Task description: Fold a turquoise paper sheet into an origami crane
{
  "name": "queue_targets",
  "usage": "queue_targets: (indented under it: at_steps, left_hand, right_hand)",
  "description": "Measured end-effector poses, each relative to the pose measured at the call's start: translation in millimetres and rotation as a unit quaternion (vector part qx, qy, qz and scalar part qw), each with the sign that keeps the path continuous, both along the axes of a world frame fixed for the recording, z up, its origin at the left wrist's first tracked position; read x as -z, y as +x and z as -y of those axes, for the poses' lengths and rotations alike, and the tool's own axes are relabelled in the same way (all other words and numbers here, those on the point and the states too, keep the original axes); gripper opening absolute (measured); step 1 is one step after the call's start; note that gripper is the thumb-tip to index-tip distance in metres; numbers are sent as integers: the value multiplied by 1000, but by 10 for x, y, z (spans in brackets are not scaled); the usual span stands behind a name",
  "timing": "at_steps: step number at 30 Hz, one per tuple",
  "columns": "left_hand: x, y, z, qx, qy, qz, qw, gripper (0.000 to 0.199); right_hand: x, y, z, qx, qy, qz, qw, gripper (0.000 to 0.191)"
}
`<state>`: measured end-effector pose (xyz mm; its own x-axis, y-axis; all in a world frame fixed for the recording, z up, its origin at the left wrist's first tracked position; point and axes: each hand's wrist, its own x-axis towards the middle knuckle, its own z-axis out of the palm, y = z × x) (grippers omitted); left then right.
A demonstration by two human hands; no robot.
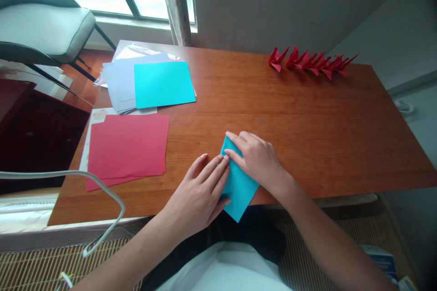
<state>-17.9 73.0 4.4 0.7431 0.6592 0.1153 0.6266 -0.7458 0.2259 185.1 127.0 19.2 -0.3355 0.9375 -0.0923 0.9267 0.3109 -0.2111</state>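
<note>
A folded blue paper (241, 191) lies at the table's near edge, its lower corner sticking out past the edge. My left hand (205, 191) rests on its left side, palm down, with the fingers stretched out and the thumb lower on the sheet. On the upper part lies my right hand (254, 154), its index finger reaching the top corner and its thumb pressing on the paper close to my left fingertips. Part of the paper is hidden under both hands.
On the wooden table (307, 136), red paper (129, 145) and a blue sheet (164, 84) over pale sheets (119, 82) lie left. Several red folded paper cranes (314, 62) line the back right. A white cable (102, 185) curves at lower left. A chair (44, 29) stands back left.
</note>
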Motion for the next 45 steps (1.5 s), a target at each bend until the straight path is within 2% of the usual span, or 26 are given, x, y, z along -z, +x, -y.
queue_targets:
  at_steps: [11,21,31,38,45]
  left_hand:
    - [28,-8,4,0,2,3,1000,60]
    - [3,2,3,0,2,-5,1000,59]
    - [25,-5,15,0,-2,-4,1000,59]
    - [30,-7,13,3,-7,-7,1000,60]
    - [8,1,11,3,-4,-3,1000,59]
  right_hand:
    - [58,4,10,10,12,-21,1000,46]
    - [-6,-28,-91,25,-17,-40,999,41]
    - [-3,-68,-134,27,1,-21,999,40]
    - [-5,-33,-251,57,-14,-50,997,33]
    - [13,6,-412,58,-15,-59,996,26]
